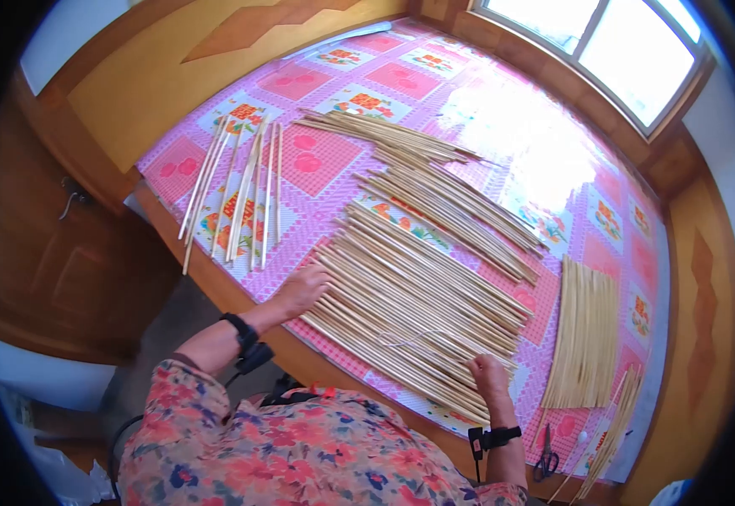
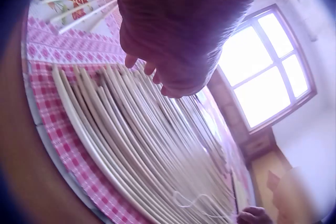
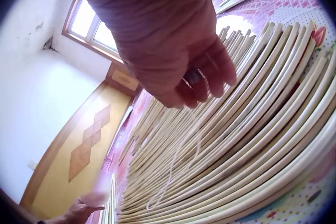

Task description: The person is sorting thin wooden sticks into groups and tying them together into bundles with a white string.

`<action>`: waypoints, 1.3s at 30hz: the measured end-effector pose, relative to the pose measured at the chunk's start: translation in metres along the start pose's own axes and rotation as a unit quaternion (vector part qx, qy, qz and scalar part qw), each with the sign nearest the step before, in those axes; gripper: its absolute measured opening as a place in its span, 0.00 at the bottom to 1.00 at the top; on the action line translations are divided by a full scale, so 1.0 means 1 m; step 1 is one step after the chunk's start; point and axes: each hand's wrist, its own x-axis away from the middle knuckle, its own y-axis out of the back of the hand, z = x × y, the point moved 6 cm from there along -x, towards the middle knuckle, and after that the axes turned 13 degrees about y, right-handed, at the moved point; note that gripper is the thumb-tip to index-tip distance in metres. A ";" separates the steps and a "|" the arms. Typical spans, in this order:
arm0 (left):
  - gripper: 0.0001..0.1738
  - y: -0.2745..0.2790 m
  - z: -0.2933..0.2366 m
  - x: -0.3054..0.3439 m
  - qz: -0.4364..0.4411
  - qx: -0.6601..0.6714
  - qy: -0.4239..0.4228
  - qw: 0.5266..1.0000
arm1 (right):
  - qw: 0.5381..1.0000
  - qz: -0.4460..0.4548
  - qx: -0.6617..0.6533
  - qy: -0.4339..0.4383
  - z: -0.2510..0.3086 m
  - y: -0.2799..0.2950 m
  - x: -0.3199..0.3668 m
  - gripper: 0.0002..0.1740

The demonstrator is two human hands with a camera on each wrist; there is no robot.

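Observation:
A wide row of thin pale sticks lies side by side across the bed-like platform in front of me. My left hand is at the sticks' left ends, its fingertips right over them in the left wrist view. My right hand is low over the right ends, fingers curled and a ring on one of them. From its fingers a white string runs back and loops loosely over the sticks. The right hand pinches this string; its thumb is mostly hidden.
Loose sticks lie spread at the left. Further bundles of sticks lie behind the row, and a neat flat stack is at the right. Scissors and more thin sticks rest near the front right edge.

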 end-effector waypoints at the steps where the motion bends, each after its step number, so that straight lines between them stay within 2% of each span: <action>1: 0.10 0.003 0.012 0.005 -0.016 -0.022 -0.002 1.000 | 0.998 0.049 0.041 0.013 0.003 0.002 -0.001 0.10; 2: 0.09 0.007 0.020 0.009 -0.020 -0.031 0.017 0.999 | 0.992 0.098 0.080 0.023 0.005 0.002 -0.003 0.11; 4: 0.09 0.014 0.026 0.012 -0.017 -0.037 0.027 0.999 | 0.992 0.084 0.097 0.009 0.000 0.005 -0.017 0.11; 6: 0.11 0.024 0.030 0.010 -0.056 -0.061 0.020 0.996 | 0.979 0.068 0.190 -0.017 0.002 0.015 -0.045 0.09; 8: 0.11 0.034 0.028 -0.006 -0.027 -0.035 0.022 0.999 | 0.967 0.044 0.232 0.100 0.012 0.021 -0.078 0.14; 10: 0.12 0.033 0.042 -0.024 -0.008 -0.032 -0.010 0.999 | 0.966 0.050 0.217 0.129 0.030 0.029 -0.114 0.23; 12: 0.12 0.033 0.048 -0.048 0.009 -0.038 -0.035 0.999 | 0.974 -0.048 0.152 0.159 0.033 0.031 -0.158 0.27; 14: 0.11 0.033 0.055 -0.072 0.023 -0.051 -0.033 0.998 | 0.983 -0.085 0.107 0.119 0.024 0.028 -0.204 0.34; 16: 0.11 0.034 0.048 -0.097 0.039 -0.045 -0.042 0.997 | 0.977 -0.122 0.135 0.114 0.017 0.024 -0.243 0.35; 18: 0.11 0.037 0.045 -0.116 0.029 -0.036 -0.090 0.995 | 0.980 -0.119 0.136 0.087 0.008 0.018 -0.277 0.36; 20: 0.12 0.030 0.061 -0.131 0.048 -0.039 -0.090 0.994 | 0.981 -0.119 0.139 0.063 -0.004 0.010 -0.301 0.37; 23: 0.17 0.013 0.108 -0.141 0.000 -0.078 -0.039 0.996 | 0.972 -0.103 0.206 0.042 -0.031 -0.004 -0.343 0.39; 26: 0.18 0.006 0.121 -0.139 -0.034 -0.067 -0.008 0.997 | 0.974 -0.044 0.224 0.008 -0.049 -0.009 -0.376 0.40; 28: 0.19 0.003 0.118 -0.139 -0.041 -0.096 -0.007 0.994 | 0.969 -0.053 0.240 0.024 -0.062 -0.005 -0.392 0.40; 30: 0.19 -0.002 0.118 -0.138 -0.042 -0.131 0.010 0.990 | 0.976 0.009 0.216 -0.008 -0.083 -0.022 -0.413 0.39; 32: 0.20 0.004 0.112 -0.139 -0.030 -0.136 0.006 0.990 | 0.969 0.003 0.246 0.008 -0.088 -0.034 -0.418 0.39; 34: 0.21 0.005 0.111 -0.141 -0.027 -0.136 0.007 0.990 | 0.982 0.036 0.183 0.033 -0.083 -0.029 -0.416 0.41; 38: 0.22 0.005 0.111 -0.139 -0.029 -0.126 0.014 0.991 | 0.981 0.044 0.148 0.114 -0.067 -0.031 -0.383 0.46; 39: 0.22 0.005 0.111 -0.138 -0.027 -0.129 0.018 0.991 | 0.980 0.084 0.141 0.109 -0.067 -0.036 -0.372 0.50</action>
